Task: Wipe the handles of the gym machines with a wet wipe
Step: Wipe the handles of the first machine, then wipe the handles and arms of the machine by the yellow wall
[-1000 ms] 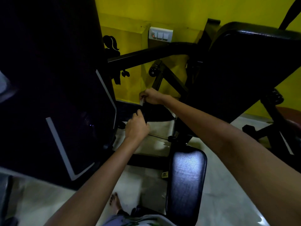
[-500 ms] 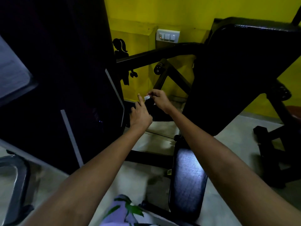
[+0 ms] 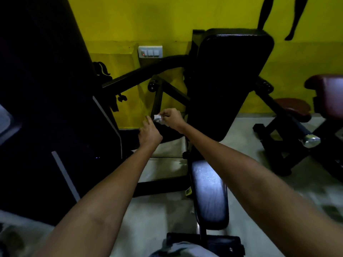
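**Wipe brought between both hands, low beside the machine frame.**
Compared with a second ago, the left hand (image 3: 150, 133) has lifted off the dark bar, fingers extended toward the wet wipe (image 3: 159, 118); the right hand (image 3: 171, 117) pinches that wipe, now bunched and off the handle, so probably refolding before the next handle. Right of them stand the black backrest pad (image 3: 230, 80) and seat pad (image 3: 208, 193), on a pale floor (image 3: 154, 216) against a yellow wall (image 3: 167, 21).

Glossy padded seat (image 3: 208, 193), matt frame (image 3: 148, 75)
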`<state>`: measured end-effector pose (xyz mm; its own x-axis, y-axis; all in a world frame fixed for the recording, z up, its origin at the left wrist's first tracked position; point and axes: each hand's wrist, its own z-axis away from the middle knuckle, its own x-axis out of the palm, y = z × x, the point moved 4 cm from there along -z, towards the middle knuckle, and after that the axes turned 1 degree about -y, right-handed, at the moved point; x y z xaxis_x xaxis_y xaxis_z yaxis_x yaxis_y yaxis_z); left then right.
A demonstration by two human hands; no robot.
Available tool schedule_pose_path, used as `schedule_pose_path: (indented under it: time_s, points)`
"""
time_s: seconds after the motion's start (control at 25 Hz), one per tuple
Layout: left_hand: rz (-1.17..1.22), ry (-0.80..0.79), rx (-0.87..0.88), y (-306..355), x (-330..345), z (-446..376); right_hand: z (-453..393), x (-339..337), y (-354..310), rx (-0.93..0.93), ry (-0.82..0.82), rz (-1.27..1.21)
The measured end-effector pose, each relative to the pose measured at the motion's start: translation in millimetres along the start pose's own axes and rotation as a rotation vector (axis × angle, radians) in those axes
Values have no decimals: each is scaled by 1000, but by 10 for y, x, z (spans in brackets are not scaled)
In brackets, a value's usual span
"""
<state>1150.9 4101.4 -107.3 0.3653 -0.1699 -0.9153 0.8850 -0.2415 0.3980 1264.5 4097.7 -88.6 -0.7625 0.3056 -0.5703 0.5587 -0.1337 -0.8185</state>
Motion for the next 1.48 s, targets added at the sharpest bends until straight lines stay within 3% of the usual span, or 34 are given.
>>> schedule_pose_path:
  time_s: [0.2,0.32,0.44,0.76,1.0,1.24,1.48]
  points:
    - [-213,-51,123,-4,-81,90,595,-462,228,130,132,135]
    - [-457,17,387,84,-37,217,1053,-746,381,216,179,188]
    - [-468,5,659,345,219,574,1612,-1064,528,315,151,377]
    - [-518,-307,1325,1775,1295,2143,3790,-2068,1182,682,308,568]
    - [-618,-307,1726,2932,1747,3818,5858,-2967,1686,1089,563,531]
    - [-570,-407,1855,4095,2226,5312,7724,-3848,1991,1301,776,486]
    - [-546,-439,1868,5073,2592,6570,8863,-4571,2201,1331,900,481]
